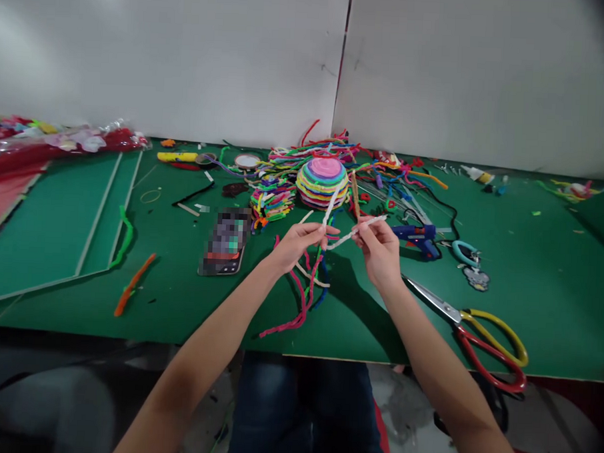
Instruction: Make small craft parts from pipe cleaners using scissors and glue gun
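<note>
A white pipe cleaner [342, 241] runs between my hands above the table, one end sticking up past my left fingers and the other past my right. My left hand [301, 243] pinches it near a bend. My right hand [378, 250] grips it between thumb and fingers. Below them, several loose pink pipe cleaners [298, 320] lie with cream, green and blue ones. Just behind my hands is a ball-like form wound in rainbow stripes [323, 181]. A heap of multicoloured pipe cleaners [276, 198] surrounds it.
On the right lie a blue glue gun [415, 237], teal-handled pliers [466, 252] and large scissors [458, 317] with red and yellow handles. A phone [225, 243] is at left, near an orange pipe cleaner [134, 284]. Plastic-wrapped items [85, 140] sit at far left. White panels [189, 61] stand behind.
</note>
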Demonstrator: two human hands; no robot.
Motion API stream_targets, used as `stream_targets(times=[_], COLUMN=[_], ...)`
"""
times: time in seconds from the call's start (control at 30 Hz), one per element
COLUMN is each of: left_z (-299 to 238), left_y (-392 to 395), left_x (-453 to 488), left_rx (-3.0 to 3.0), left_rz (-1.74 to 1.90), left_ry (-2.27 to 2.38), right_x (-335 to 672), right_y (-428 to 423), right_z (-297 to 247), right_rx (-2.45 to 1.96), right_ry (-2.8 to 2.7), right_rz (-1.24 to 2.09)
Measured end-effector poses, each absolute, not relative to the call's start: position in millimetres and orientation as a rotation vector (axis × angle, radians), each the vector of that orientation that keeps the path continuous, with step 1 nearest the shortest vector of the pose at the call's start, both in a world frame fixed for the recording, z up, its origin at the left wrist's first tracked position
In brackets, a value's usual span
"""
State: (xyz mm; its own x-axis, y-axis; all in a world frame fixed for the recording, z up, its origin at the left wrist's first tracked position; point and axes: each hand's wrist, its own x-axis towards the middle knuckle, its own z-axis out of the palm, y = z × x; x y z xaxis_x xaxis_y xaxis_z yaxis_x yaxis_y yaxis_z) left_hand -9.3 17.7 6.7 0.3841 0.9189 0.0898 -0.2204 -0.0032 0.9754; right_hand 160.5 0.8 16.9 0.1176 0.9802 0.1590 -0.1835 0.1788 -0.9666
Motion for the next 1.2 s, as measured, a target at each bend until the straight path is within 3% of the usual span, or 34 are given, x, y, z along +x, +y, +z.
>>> stream_targets(times=[0.57,0.83,1.2], left_z=[14.6,9.3,8.7], left_y=[14.0,14.3,9.7], left_x=[-10.9,-9.5,-1.3], left_rx=[1.688,1.824,2.007], left_rz=[0.581,0.577,0.832], left_ry=[0.822,0.832,1.149], right_x=[159.4,165.1,160.9], right_y=[2.3,4.6,7.9], right_z=[15.6,14.2,16.4], right_rx=[-0.982,-0.972,-0.95], right_ry=[-1.065,-1.034,-0.83], right_rz=[1.072,1.224,1.077])
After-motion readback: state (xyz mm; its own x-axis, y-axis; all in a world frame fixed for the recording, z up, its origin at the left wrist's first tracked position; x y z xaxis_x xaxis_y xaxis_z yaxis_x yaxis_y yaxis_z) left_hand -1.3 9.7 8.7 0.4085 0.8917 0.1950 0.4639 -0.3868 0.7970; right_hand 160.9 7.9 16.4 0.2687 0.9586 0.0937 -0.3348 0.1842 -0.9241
